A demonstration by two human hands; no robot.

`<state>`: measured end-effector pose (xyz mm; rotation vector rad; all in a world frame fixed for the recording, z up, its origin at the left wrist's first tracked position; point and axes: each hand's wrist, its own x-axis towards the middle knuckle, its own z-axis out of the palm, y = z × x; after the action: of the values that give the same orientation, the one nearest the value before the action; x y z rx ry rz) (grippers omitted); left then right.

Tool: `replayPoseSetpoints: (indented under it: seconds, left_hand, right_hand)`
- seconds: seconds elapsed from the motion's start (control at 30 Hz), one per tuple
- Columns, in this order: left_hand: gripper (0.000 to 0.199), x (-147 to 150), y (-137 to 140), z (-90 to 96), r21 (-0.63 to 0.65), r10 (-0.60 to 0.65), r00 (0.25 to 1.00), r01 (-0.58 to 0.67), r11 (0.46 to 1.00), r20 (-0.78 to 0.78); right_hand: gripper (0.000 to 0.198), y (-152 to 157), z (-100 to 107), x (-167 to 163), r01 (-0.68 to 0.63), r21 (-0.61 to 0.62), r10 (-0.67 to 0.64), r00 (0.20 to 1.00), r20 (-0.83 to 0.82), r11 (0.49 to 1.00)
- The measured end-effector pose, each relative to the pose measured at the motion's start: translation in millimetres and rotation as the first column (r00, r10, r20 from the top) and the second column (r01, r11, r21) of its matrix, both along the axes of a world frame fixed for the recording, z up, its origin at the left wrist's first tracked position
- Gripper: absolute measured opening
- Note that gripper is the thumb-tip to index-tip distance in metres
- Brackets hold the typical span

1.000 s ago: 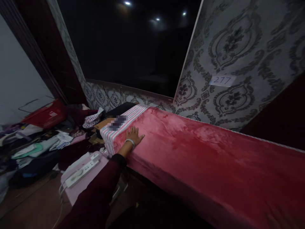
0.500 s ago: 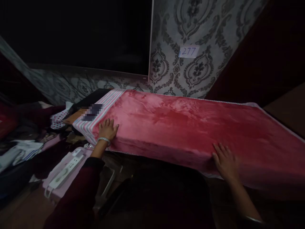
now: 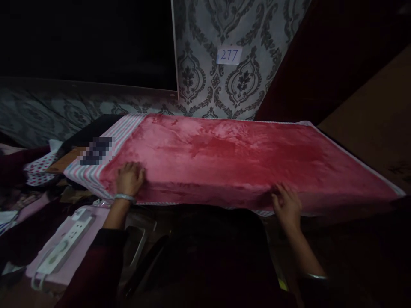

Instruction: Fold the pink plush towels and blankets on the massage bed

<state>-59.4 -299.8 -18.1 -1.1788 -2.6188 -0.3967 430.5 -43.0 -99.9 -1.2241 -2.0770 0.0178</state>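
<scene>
A pink-red plush blanket (image 3: 205,158) lies spread over a long raised surface. Its near side hangs down over the front edge, and its left end has a striped border (image 3: 128,128). My left hand (image 3: 129,179), with a bracelet at the wrist, rests on the blanket near the front left corner, fingers slightly bent and holding nothing. Farther right, my right hand (image 3: 288,205) is at the blanket's front edge, fingers loosely bent and thumb apart. Whether its fingertips press on the cloth I cannot tell.
A pixelated dark item (image 3: 97,150) lies on the striped end. Below left, a white power strip (image 3: 67,241) rests on a pink surface (image 3: 54,239), with piled clothes beyond. Behind are a large black screen (image 3: 86,42) and a wall label reading 277 (image 3: 229,55). A brown panel (image 3: 375,115) stands at right.
The view has swung right, so the scene sits farther left. My right hand has drawn back to the front edge with its fingers more bent. My left hand's fingers have curled slightly.
</scene>
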Motion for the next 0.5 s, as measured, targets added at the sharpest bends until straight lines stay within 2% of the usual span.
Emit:
replayPoseSetpoints:
  seconds: [0.1,0.17,0.33,0.5]
  left_hand:
    - [0.049,13,12,-4.7,0.086,-0.296,0.953,0.29,0.953,0.065]
    - [0.05,16,18,-8.4,0.124,-0.399,0.913,0.387,0.914,0.088]
    - [0.049,11,17,-17.7,0.204,-0.416,0.907,0.395,0.896,0.071]
    - [0.042,8,16,-24.2,0.278,-0.381,0.921,0.345,0.897,0.086]
  right_hand:
    - [0.043,-8,5,-22,-0.149,0.054,0.154,0.985,-0.084,0.987]
    - [0.04,-12,10,-35,-0.193,0.077,0.2,0.975,-0.094,0.978]
    - [0.039,-6,15,-49,-0.207,0.094,0.214,0.974,-0.079,0.974]
    - [0.042,9,1,-51,-0.232,0.081,0.238,0.968,-0.077,0.969]
